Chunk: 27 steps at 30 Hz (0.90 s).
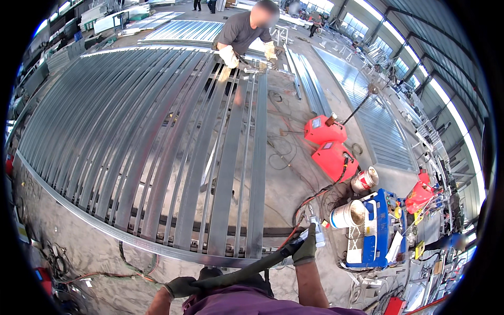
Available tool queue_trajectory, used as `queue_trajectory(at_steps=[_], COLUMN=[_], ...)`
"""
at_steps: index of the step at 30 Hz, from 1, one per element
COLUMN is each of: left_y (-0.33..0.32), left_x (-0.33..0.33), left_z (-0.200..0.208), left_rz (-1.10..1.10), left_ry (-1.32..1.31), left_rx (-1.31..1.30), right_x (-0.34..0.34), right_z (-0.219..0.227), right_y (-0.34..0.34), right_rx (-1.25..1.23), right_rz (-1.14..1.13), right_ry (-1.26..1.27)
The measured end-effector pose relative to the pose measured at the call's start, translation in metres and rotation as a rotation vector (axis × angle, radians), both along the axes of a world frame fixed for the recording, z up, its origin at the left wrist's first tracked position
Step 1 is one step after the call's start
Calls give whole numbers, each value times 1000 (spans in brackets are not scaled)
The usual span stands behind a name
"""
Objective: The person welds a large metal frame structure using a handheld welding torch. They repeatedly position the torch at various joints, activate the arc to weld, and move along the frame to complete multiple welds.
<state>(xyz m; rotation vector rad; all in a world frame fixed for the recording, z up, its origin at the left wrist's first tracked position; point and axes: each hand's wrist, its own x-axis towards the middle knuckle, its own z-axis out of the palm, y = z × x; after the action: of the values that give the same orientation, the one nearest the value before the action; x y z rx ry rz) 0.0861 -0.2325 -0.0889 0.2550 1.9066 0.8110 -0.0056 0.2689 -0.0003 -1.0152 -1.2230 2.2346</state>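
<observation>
My right hand (304,248), in a dark work glove, grips a handheld welding torch (318,235) with a pale handle, its narrow tip pointing away from me. From its rear a thick dark-sleeved cable (247,271) runs left across the front of my body. The fingers of my gloved left hand (182,287) are closed around that cable. Just beyond both hands lies a large frame of parallel galvanized steel bars (257,189), with its near edge rail (157,249) closest to me. The torch is off to the right of the bars, apart from them.
Across the frame a co-worker (243,31) in pale gloves bends over the bars. To the right stand red machines (334,159), a white bucket (348,215) and a blue cart (376,231). Hoses (310,199) trail over the floor. Steel panels (367,105) lie farther right.
</observation>
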Motion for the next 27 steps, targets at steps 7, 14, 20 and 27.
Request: queue_trajectory(at_steps=[7,14,20,27], left_y=[1,4,6,11], left_x=[1,-6,-6,-5], left_z=[4,4,0,13], left_rz=[24,-12,-15,-16], left_ry=[4,3,9,-3], left_rx=[73,37,57,27], right_x=[4,0,4,2], right_z=[-7,5,1,24], right_y=[2,-4,2,-8], right_rx=[-10,0,-18,-39], right_rz=[-38,-40,-46,-68], right_ry=[23,17,2,60])
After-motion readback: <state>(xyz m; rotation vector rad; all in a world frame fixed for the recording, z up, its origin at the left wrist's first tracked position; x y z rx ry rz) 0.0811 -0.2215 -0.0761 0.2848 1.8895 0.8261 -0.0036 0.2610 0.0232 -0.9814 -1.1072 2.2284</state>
